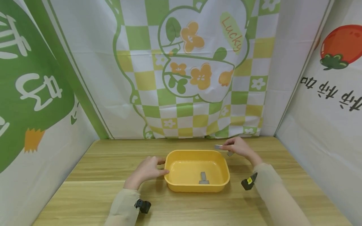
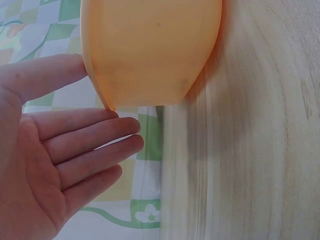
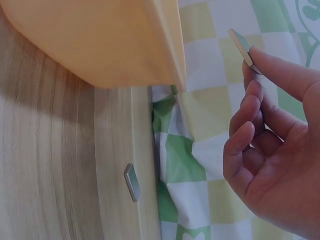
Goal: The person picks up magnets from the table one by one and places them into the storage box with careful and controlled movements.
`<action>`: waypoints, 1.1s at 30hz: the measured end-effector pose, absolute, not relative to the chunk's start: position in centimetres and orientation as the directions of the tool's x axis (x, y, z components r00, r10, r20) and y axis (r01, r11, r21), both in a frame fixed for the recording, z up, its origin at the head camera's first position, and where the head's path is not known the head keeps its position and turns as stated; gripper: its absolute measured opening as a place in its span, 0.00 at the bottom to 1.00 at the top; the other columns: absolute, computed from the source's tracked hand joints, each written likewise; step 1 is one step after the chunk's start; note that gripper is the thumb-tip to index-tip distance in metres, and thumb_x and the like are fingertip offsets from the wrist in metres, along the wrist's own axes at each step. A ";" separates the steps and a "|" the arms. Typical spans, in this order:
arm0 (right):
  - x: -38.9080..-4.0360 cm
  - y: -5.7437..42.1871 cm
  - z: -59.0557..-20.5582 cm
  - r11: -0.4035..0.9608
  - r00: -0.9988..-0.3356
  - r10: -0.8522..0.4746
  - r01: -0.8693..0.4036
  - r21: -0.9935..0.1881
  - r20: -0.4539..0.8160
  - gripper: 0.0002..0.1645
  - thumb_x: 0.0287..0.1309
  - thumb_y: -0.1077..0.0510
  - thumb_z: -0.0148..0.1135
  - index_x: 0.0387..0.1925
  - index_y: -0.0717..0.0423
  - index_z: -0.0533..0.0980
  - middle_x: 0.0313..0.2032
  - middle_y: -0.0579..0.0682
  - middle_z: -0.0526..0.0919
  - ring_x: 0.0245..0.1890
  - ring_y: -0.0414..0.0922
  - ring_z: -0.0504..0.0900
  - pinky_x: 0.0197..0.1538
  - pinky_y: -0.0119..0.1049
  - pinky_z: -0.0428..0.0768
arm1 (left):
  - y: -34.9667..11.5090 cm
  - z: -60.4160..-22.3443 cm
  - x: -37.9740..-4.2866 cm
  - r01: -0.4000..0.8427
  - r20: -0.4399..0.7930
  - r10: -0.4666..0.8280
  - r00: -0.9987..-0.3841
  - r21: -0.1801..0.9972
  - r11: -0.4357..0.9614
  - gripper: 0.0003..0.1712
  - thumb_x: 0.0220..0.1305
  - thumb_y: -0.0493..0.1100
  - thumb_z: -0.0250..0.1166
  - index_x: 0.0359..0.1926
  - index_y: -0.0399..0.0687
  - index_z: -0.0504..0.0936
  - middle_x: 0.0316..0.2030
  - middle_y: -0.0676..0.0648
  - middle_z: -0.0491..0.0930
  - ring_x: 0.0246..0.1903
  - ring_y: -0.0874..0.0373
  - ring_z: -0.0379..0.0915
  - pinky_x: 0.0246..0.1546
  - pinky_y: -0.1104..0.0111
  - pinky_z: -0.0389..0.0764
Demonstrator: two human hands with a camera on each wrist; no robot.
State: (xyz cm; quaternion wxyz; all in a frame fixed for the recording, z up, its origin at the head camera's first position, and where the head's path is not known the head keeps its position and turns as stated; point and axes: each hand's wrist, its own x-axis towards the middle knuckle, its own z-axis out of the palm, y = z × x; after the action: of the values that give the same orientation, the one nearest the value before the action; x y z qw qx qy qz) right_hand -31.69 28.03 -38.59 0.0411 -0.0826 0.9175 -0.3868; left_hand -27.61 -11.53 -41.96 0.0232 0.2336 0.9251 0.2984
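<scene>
My right hand [image 1: 238,146] pinches a small flat grey rectangular piece [image 1: 218,146] between thumb and forefinger, beyond the yellow basin's far right corner. In the right wrist view that piece [image 3: 241,46] stands tilted at the fingertips, and the other fingers curl loosely. A similar grey piece [image 1: 230,153] lies on the table below this hand. At the left end of the yellow basin [image 1: 198,188], my left hand [image 1: 148,169] touches the rim with thumb and fingertips, its fingers nearly straight in the left wrist view. Two grey pieces [image 1: 203,176] lie inside the basin near its front wall.
The wooden table [image 1: 113,163] ends at a checkered cloth [image 1: 183,110] hanging behind it. Printed cloth walls [image 1: 319,131] stand at left and right. Each wrist carries a small black camera [image 1: 143,206].
</scene>
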 end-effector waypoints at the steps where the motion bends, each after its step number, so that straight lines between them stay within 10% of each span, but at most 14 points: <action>1: -31.7 27.9 -38.6 0.688 -0.982 -0.188 -0.124 -0.715 -0.010 0.22 0.53 0.43 0.66 0.40 0.57 0.83 0.37 0.53 0.85 0.34 0.46 0.81 0.40 0.42 0.82 | -11.5 -41.9 -27.6 0.418 0.098 0.446 -0.890 0.565 0.711 0.29 0.55 0.51 0.70 0.56 0.42 0.78 0.53 0.40 0.80 0.54 0.43 0.76 0.54 0.48 0.75; 8: -32.0 27.1 -38.3 0.688 -0.975 -0.220 -0.144 -0.711 -0.015 0.20 0.55 0.44 0.65 0.39 0.55 0.84 0.36 0.50 0.84 0.40 0.56 0.79 0.35 0.35 0.79 | -11.5 -41.8 -27.5 0.425 0.107 0.448 -0.888 0.564 0.708 0.29 0.55 0.51 0.70 0.56 0.43 0.79 0.52 0.41 0.80 0.54 0.44 0.76 0.54 0.49 0.76; 25: -32.8 25.6 -38.3 0.714 -0.954 -0.295 -0.189 -0.675 -0.045 0.17 0.55 0.44 0.65 0.36 0.52 0.85 0.32 0.48 0.83 0.34 0.47 0.77 0.43 0.48 0.79 | -11.5 -41.7 -27.4 0.417 0.102 0.441 -0.892 0.563 0.713 0.28 0.55 0.50 0.70 0.55 0.41 0.79 0.52 0.39 0.80 0.53 0.43 0.77 0.53 0.49 0.76; 33: -33.0 24.5 -38.4 0.711 -0.940 -0.337 -0.216 -0.669 -0.055 0.17 0.55 0.45 0.65 0.33 0.54 0.85 0.30 0.53 0.83 0.28 0.43 0.75 0.37 0.37 0.77 | -11.6 -41.8 -27.3 0.419 0.096 0.448 -0.889 0.566 0.710 0.28 0.55 0.50 0.70 0.54 0.40 0.79 0.52 0.38 0.80 0.53 0.42 0.76 0.54 0.48 0.75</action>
State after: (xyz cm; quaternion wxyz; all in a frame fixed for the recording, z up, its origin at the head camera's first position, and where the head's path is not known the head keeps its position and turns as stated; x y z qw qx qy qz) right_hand -33.00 24.48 -38.37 0.0869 -0.1502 0.9209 -0.3491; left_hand -27.25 -11.55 -41.75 0.0244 0.2343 0.9244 0.3001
